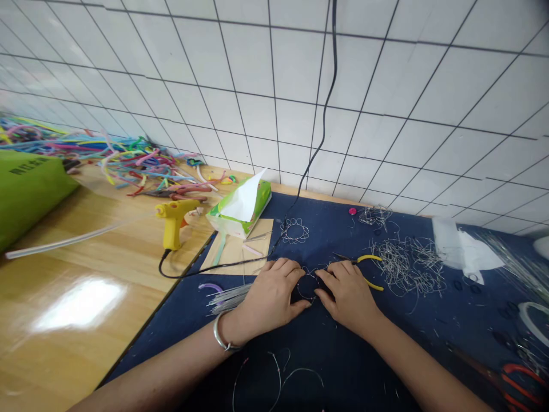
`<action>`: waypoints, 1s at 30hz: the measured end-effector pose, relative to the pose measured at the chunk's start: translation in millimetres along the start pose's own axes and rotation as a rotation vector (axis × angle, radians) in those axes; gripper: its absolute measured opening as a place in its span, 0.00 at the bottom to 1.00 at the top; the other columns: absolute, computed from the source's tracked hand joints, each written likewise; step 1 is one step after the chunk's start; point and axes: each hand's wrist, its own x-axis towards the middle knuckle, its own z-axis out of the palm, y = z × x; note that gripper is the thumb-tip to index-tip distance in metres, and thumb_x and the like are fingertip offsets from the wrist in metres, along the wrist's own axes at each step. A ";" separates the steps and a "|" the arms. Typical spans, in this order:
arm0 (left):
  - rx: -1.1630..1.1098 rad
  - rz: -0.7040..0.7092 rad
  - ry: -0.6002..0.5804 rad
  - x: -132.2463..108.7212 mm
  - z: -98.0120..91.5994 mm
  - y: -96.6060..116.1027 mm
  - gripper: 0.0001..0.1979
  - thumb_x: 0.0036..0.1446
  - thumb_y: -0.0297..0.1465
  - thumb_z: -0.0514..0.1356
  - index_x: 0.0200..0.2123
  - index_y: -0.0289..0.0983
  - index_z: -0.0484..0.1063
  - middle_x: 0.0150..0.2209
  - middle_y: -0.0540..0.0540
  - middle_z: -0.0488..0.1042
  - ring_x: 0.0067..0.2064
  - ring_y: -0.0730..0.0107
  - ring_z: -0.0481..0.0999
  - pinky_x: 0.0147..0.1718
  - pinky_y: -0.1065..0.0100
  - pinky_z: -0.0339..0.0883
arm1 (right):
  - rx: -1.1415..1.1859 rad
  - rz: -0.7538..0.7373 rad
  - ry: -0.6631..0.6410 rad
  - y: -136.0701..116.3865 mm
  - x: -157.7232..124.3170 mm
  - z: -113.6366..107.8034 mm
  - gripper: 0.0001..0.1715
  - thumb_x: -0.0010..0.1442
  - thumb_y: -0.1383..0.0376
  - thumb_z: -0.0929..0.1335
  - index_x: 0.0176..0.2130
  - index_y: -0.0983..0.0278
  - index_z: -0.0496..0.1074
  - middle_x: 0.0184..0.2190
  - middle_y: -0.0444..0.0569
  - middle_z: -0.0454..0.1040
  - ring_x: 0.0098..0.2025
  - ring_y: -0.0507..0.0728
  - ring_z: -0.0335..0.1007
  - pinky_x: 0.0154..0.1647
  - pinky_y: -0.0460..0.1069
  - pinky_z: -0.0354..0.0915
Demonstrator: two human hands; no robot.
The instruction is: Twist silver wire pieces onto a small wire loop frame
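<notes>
Both hands meet around a thin wire ring with looped edges (307,296) over the dark blue mat. My left hand (278,292), a silver bangle at its wrist, grips the ring's left side between thumb and fingers. On the opposite side my right hand (348,293) pinches the ring too. Beyond them lies a flower-shaped wire ring (295,230) with petal loops. Yellow-handled pliers (369,258) rest partly behind my right hand. A bundle of straight wires (229,298) lies beside my left hand. Several curved wire pieces (278,377) lie nearer to me.
A yellow glue gun (175,220) with its cord stands left, near a green tissue box (242,206). Colourful pipe cleaners (128,157) heap along the tiled wall. Tangled wire (405,266) lies right of the pliers. Red-handled scissors (521,383) sit at the lower right.
</notes>
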 end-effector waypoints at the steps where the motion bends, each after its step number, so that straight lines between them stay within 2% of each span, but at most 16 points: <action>1: -0.004 -0.001 0.001 0.1 -0.1 -0.3 0.22 0.46 0.40 0.59 0.45 0.38 0.65 0.42 0.43 0.67 0.45 0.57 0.63 0.44 0.57 0.57 | 0.000 0.000 0.001 -0.2 0.2 -0.2 0.17 0.54 0.61 0.64 0.44 0.62 0.67 0.35 0.53 0.65 0.40 0.60 0.57 0.40 0.56 0.56; 12: -0.073 -0.098 0.035 -1.2 4.4 -1.0 0.22 0.41 0.34 0.61 0.43 0.38 0.64 0.43 0.43 0.63 0.46 0.56 0.60 0.46 0.55 0.54 | 0.013 -0.012 0.001 3.8 0.6 5.0 0.17 0.53 0.61 0.64 0.44 0.61 0.68 0.35 0.52 0.65 0.39 0.59 0.57 0.39 0.55 0.56; 21: -0.092 -0.198 0.023 0.2 4.0 5.6 0.23 0.38 0.26 0.57 0.42 0.39 0.61 0.43 0.43 0.60 0.47 0.57 0.58 0.47 0.55 0.53 | 0.011 -0.054 0.031 7.0 2.5 7.9 0.17 0.54 0.60 0.63 0.44 0.62 0.68 0.34 0.53 0.65 0.38 0.59 0.58 0.37 0.54 0.56; 30: -0.109 -0.181 0.045 0.0 9.1 3.6 0.22 0.38 0.24 0.55 0.42 0.37 0.61 0.45 0.43 0.60 0.48 0.58 0.57 0.48 0.56 0.54 | 0.000 -0.029 0.024 3.8 1.9 7.8 0.17 0.54 0.61 0.63 0.44 0.62 0.68 0.35 0.53 0.65 0.39 0.59 0.58 0.38 0.54 0.56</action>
